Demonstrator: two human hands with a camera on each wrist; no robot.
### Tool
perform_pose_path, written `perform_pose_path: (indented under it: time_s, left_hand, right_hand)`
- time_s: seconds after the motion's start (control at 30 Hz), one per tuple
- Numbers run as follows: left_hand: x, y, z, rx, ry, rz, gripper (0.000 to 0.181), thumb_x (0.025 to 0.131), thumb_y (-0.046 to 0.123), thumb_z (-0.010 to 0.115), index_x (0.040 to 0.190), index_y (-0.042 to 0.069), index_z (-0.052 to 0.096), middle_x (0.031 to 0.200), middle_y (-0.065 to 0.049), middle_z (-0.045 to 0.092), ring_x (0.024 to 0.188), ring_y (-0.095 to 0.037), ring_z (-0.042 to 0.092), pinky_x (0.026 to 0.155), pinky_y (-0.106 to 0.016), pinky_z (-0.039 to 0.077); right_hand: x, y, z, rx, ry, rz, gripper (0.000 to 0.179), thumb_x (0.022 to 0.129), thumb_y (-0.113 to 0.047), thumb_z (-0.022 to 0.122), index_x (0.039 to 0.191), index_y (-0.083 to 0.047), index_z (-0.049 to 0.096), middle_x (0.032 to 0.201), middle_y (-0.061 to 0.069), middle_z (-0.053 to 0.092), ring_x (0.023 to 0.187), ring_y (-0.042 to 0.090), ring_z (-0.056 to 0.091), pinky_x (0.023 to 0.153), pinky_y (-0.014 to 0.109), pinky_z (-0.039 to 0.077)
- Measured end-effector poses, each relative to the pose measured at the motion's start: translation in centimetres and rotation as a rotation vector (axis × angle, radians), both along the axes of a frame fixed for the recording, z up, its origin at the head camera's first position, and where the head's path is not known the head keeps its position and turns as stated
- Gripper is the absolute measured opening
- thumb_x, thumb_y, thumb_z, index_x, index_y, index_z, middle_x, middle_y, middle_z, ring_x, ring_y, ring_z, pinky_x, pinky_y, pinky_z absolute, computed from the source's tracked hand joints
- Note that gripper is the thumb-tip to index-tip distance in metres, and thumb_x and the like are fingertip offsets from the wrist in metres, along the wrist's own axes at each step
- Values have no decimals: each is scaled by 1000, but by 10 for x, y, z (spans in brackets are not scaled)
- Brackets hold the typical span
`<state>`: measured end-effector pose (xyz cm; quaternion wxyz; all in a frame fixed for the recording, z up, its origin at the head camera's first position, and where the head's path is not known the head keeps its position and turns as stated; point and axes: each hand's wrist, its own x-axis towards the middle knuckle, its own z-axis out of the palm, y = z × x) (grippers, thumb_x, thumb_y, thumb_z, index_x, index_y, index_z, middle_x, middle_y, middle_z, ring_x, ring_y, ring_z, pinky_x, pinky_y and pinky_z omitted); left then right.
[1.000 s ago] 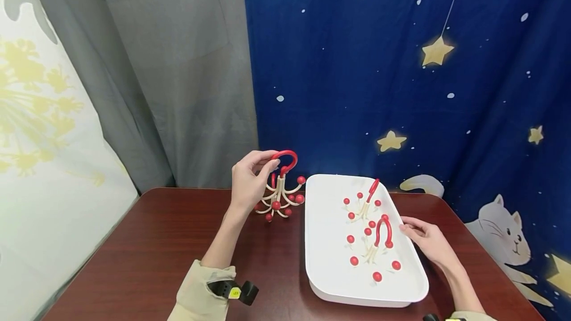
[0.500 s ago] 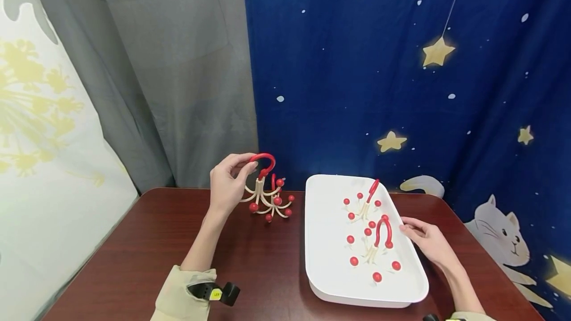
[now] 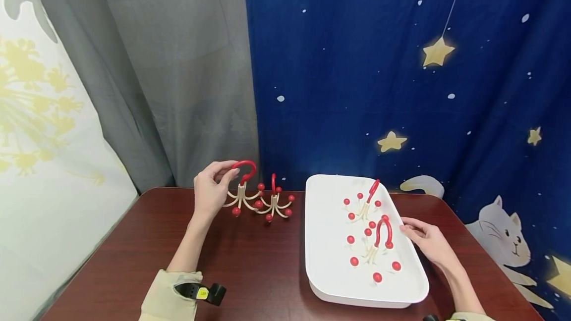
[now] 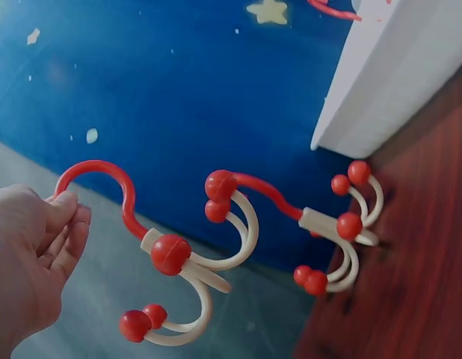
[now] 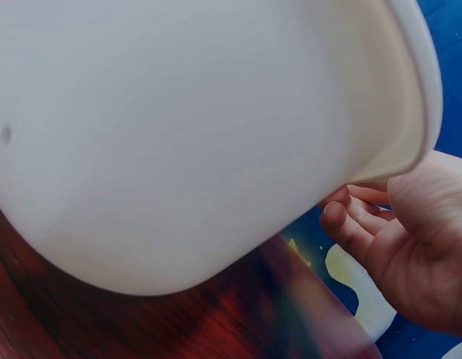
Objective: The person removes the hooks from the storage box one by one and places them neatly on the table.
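Right now I see the white tray (image 3: 325, 241) on the desk (image 3: 250, 271) holding two red-hooked hangers (image 3: 376, 241). My left grip (image 3: 209, 193) pinches the red hook of a third hanger (image 3: 242, 189), beside another hanger standing on the desk (image 3: 273, 203). My right grip (image 3: 426, 241) rests with relaxed fingers on the tray's right rim.

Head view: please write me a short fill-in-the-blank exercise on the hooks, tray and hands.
1. The left hand pinches a hook hanger by its ____ loop.
2. A second hanger stands on the ____ table.
3. The white tray holds ____ hangers.
4. The right hand rests against the tray's ____ rim.

Missing words: red; brown; two; right
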<state>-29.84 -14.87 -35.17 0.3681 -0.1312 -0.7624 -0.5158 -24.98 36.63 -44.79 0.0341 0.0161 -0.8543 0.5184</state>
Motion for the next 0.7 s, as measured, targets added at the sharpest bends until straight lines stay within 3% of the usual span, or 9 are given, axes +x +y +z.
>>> perform_pose_path:
  time_s: [0.13, 0.43, 0.7]
  left_hand:
    - [-5, -9, -9, 9, -20, 29, 16, 84, 2, 81, 101, 2, 78, 89, -10, 75, 72, -7, 71, 64, -11, 51]
    - [-16, -27, -31, 20, -130, 63, 17, 84, 0, 80, 101, 1, 78, 83, -15, 75, 76, -29, 74, 62, -11, 49]
    - [-25, -38, -52, 28, -218, 71, 15, 86, 1, 79, 102, 0, 77, 84, -17, 75, 71, -6, 72, 64, -9, 49]
  right_hand:
    - [-1, 0, 0, -2, 6, 1, 54, 102, -22, 63, 139, 13, 48, 118, 28, 65, 88, 17, 69, 74, 27, 58]
    - [-1, 0, -1, -15, 0, 6, 54, 102, -22, 63, 140, 14, 47, 118, 28, 65, 88, 16, 69, 74, 27, 58]
    - [0, 0, 0, 2, 1, 6, 54, 102, -22, 63, 139, 14, 47, 118, 28, 65, 88, 15, 68, 73, 27, 58]
